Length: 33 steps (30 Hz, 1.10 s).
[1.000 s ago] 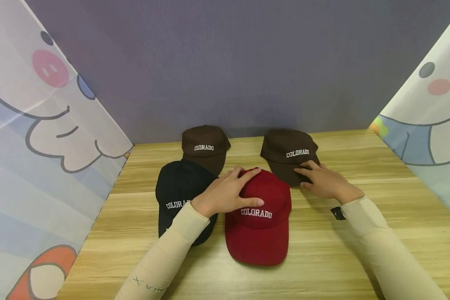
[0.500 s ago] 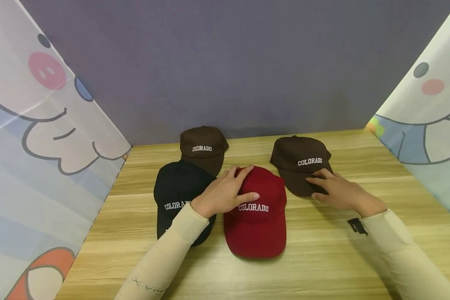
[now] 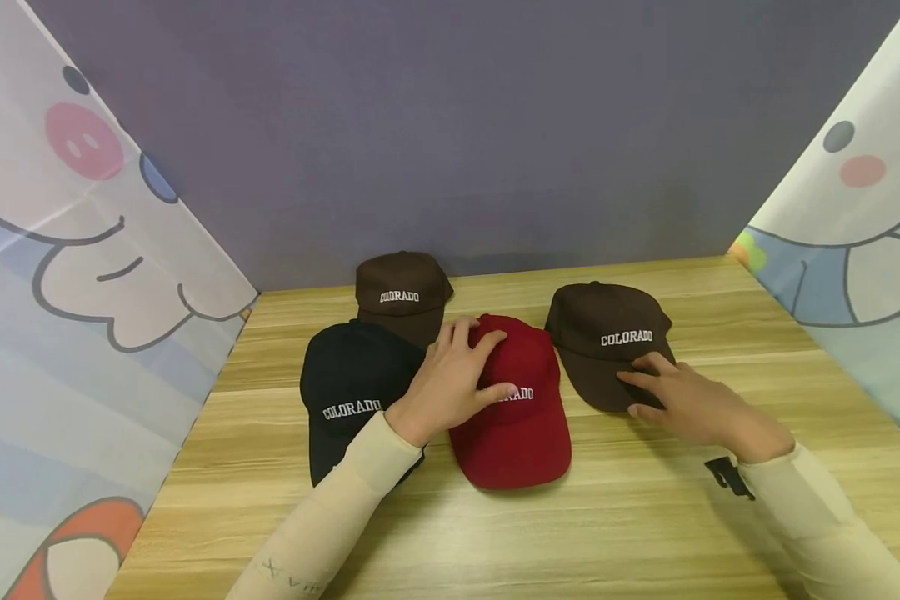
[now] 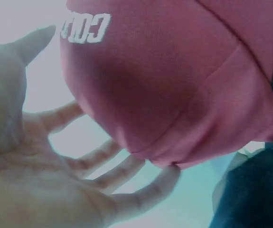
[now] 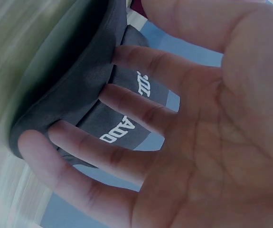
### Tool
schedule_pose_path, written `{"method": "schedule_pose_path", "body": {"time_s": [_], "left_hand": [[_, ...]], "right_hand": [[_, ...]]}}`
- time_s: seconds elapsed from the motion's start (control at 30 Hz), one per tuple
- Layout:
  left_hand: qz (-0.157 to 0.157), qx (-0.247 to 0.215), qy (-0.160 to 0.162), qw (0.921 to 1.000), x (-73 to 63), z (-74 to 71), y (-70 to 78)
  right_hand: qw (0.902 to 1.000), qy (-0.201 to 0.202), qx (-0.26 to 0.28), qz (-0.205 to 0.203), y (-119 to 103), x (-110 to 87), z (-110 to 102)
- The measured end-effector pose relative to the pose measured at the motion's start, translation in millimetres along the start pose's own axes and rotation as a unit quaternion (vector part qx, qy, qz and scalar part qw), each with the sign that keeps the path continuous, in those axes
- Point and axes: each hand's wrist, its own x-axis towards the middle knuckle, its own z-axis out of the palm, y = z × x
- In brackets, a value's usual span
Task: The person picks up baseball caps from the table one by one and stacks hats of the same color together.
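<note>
My left hand (image 3: 450, 379) lies over the left side of a red baseball cap (image 3: 525, 442) marked COLORADO, partly covering the lettering. In the left wrist view, its fairly straight fingers touch the edge of the red crown (image 4: 164, 80), and the thumb stands apart from it. My right hand (image 3: 693, 404) rests extended fingers on the brim of a brown COLORADO cap (image 3: 607, 317) at the right. The right wrist view has those fingers spread across the brown brim (image 5: 70, 95). Beneath my left forearm lies a black cap (image 3: 356, 367), partly hidden.
Another brown cap (image 3: 401, 287) sits at the back left, its brim partly behind the black one. The wooden table (image 3: 495, 550) meets a grey back wall (image 3: 465, 142), with cartoon-printed panels (image 3: 82, 250) at both sides. A small black piece (image 3: 729, 477) hangs by my right cuff.
The right brown cap has slid right and nearer to me with my right hand. The red cap has shifted away from me under my left hand, its crown edging left.
</note>
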Motion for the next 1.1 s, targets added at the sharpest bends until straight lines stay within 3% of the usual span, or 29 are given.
{"method": "schedule_pose_path", "body": {"time_s": [0.17,0.57,0.9,1.1], "left_hand": [[0.024,0.011,-0.033,0.9991,-1.3,0.6,2.9],[0.063,0.002,-0.044,0.9971,2.3,1.7,-1.3],[0.071,0.019,-0.053,0.9959,3.9,2.1,-5.8],[0.065,0.052,-0.049,0.9953,8.3,2.5,-1.2]], "right_hand": [[1.0000,0.008,0.001,0.003,-4.2,-7.3,1.3],[0.9995,0.029,-0.003,-0.011,-10.2,-25.4,3.2],[0.9993,0.033,-0.010,-0.017,-15.5,-30.7,3.6],[0.9984,0.051,-0.010,-0.024,-14.3,-31.0,5.4]]}}
